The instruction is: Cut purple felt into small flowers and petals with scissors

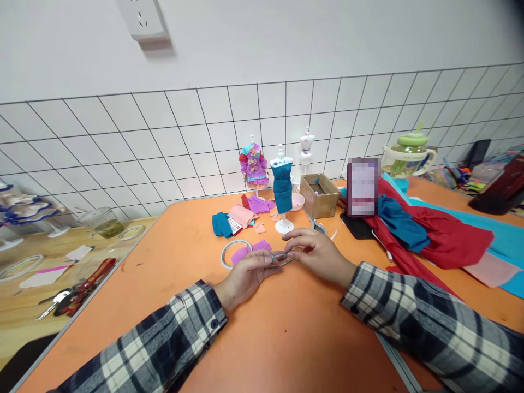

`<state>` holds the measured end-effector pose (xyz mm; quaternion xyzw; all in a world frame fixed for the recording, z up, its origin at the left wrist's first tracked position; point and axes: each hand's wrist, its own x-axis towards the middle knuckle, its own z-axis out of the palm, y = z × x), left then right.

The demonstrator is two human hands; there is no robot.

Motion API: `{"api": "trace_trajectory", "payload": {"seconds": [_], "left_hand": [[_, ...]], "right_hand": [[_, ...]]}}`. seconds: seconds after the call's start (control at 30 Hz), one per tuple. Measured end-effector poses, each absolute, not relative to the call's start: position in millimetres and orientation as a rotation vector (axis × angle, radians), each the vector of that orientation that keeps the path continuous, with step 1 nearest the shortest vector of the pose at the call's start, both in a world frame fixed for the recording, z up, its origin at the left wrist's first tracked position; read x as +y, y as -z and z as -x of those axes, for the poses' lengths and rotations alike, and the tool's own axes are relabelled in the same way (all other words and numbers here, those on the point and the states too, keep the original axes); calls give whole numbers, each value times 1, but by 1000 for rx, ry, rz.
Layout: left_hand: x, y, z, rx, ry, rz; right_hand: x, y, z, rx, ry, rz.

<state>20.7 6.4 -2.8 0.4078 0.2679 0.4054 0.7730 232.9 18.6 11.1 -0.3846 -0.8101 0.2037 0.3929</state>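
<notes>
Both hands meet above the orange table (pixel 262 349), fingers closed around a thin grey, metal-looking tool whose kind I cannot make out. My left hand (pixel 250 273) grips its left part, and my right hand (pixel 317 252) pinches it from the other side. Just beyond stands a small white dress form (pixel 281 155) wrapped in teal cloth (pixel 282 188). Beside my left hand, a roll of white tape (pixel 224 256) lies partly over a purple scrap (pixel 240 254). Another grey ring-shaped thing (pixel 318 226) is partly hidden behind my right hand.
Behind are a dressed purple mannequin (pixel 254 166), a bare white one (pixel 306 147), a pink bowl (pixel 298 203) and a cardboard box (pixel 319 204). Rightward, a phone (pixel 362 188) stands before red cloth (pixel 454 234) and a jug (pixel 409 155). Keys (pixel 57 300) lie left.
</notes>
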Motion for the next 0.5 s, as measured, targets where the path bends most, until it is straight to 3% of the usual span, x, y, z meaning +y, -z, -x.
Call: {"api": "trace_trajectory", "payload": {"seconds": [0.1, 0.3, 0.5], "left_hand": [[7, 2, -23, 596, -849, -1021], [13, -1, -20, 960, -910, -1932], [11, -12, -9, 940, -891, -2566]], "right_hand": [[20, -15, -236, -2054, -699, 1006], [27, -7, -245, -2229, -560, 1124], [35, -3, -256, -2204, -615, 1324]]}}
